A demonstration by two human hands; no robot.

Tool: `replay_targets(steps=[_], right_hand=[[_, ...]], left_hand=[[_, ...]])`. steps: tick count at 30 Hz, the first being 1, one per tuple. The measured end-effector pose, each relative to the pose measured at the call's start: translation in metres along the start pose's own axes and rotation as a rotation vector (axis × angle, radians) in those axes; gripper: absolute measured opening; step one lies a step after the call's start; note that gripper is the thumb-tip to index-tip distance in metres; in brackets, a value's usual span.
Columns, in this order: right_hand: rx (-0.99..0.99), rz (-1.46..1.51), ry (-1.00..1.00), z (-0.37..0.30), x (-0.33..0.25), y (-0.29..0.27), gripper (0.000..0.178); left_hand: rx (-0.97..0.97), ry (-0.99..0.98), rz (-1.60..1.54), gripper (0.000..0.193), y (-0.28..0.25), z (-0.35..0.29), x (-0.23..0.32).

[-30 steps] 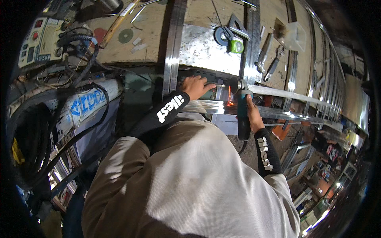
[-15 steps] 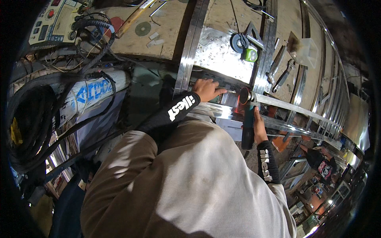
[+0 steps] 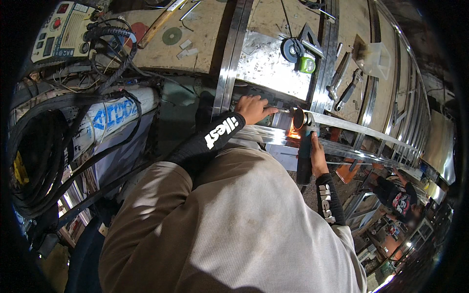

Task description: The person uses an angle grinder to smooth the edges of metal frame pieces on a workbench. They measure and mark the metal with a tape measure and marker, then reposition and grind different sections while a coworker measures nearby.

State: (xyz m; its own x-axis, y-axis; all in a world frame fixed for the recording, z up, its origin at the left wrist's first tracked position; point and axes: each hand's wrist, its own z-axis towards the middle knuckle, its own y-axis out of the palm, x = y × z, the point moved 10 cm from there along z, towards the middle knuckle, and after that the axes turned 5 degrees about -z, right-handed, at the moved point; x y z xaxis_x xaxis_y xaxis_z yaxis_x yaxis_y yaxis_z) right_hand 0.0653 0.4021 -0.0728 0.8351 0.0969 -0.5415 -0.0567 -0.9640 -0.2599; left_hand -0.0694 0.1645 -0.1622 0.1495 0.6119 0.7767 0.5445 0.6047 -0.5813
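Observation:
My right hand [image 3: 318, 155] is wrapped round the body of a teal and black angle grinder [image 3: 305, 154], which stands lengthwise in front of me. Its round disc [image 3: 298, 119] faces left, and orange sparks [image 3: 294, 132] glow beside the disc's lower edge. From the left comes my left hand [image 3: 253, 108], closed with thumb and fingers on a thin metal piece [image 3: 282, 111] whose far end reaches the disc. Most of that piece is hidden by the fingers. Shiny metal bars [image 3: 266, 134] run crosswise just below both hands.
Beyond my hands, a metal sheet [image 3: 268, 66] carries a dark disc [image 3: 292, 50] and a green tape measure [image 3: 306, 65]. A hammer [image 3: 340, 75] and an adjustable wrench [image 3: 350, 92] lie to the right. Black cables [image 3: 36, 151] and a white cylinder [image 3: 117, 115] are left. Another person [image 3: 398, 198] is at right.
The orange glow at the disc has grown brighter and spread downward as sparks. Both hands keep nearly the same place. The other person at the right has shifted posture.

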Motion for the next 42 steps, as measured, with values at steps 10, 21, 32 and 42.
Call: replay_targets(steps=[10, 21, 32, 42], right_hand=[[0.019, -0.091, -0.052, 0.007, 0.015, -0.007, 0.076], [0.0, -0.044, 0.006, -0.001, 0.009, -0.001, 0.072], [-0.039, 0.001, -0.034, 0.005, 0.02, -0.004, 0.064], [-0.053, -0.056, -0.025, 0.005, 0.021, 0.0, 0.066]], left_hand=[[0.052, 0.045, 0.001, 0.068, -0.006, -0.001, 0.004], [0.077, 0.056, 0.008, 0.07, -0.004, 0.0, 0.002], [0.067, 0.056, 0.052, 0.068, -0.003, 0.002, 0.003], [0.104, 0.065, 0.025, 0.069, -0.001, 0.001, 0.0]])
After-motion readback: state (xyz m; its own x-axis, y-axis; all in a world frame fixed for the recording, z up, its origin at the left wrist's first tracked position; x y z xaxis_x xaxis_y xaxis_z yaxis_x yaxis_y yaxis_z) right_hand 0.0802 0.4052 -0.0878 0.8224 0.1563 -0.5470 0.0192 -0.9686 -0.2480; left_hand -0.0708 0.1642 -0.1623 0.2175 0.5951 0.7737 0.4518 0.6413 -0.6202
